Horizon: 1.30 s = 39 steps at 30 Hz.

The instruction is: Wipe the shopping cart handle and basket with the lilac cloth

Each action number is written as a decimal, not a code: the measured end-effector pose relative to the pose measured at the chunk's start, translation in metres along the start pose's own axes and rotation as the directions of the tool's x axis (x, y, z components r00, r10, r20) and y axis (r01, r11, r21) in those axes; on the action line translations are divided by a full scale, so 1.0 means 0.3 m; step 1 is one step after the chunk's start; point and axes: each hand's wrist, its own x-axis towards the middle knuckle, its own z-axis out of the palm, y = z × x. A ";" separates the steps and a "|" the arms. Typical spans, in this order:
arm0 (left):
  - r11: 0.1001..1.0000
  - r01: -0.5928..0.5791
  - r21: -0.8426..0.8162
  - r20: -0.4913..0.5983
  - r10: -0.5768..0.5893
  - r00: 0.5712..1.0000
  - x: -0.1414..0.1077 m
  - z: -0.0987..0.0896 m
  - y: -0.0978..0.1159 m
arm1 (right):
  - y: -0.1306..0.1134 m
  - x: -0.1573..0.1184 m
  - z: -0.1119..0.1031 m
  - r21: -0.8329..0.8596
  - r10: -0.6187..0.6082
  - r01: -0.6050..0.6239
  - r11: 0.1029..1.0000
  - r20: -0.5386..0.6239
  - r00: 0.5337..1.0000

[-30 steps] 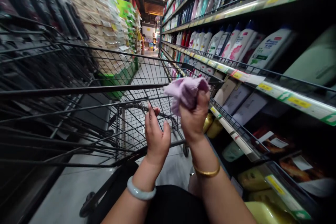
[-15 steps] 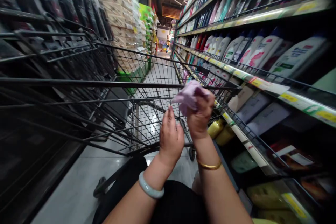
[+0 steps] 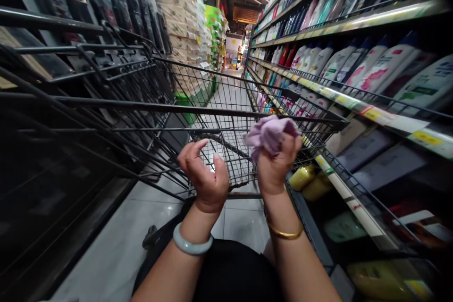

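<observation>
A crumpled light purple cloth (image 3: 267,133) is bunched in my right hand (image 3: 278,167), whose fingers are closed round it. It sits in front of the upper rail of a black wire shopping cart (image 3: 155,102); whether the cloth touches the rail I cannot tell. To its left, my left hand (image 3: 205,174) is raised before the cart's wire side, thumb and fingers apart and curved, with nothing in it. A pale jade-like bangle (image 3: 192,245) circles my left wrist, and a gold bangle (image 3: 285,233) circles the right one.
Shelves of bottles (image 3: 380,68) run along the right, with boxes (image 3: 380,158) lower down. On the left hang packaged goods (image 3: 116,4) beside a tall stack of pale packages (image 3: 182,23). A tiled aisle floor (image 3: 231,89) stretches ahead beyond the cart.
My left hand has moved left, away from the cloth, and its fingers have spread into a curve. My right hand keeps the cloth, slightly further right. The view has shifted a little.
</observation>
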 end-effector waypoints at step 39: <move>0.908 0.307 -0.287 0.164 -0.269 0.949 -0.012 0.072 -0.011 | 0.081 -0.216 0.004 0.012 0.185 -0.215 0.977 0.461 0.868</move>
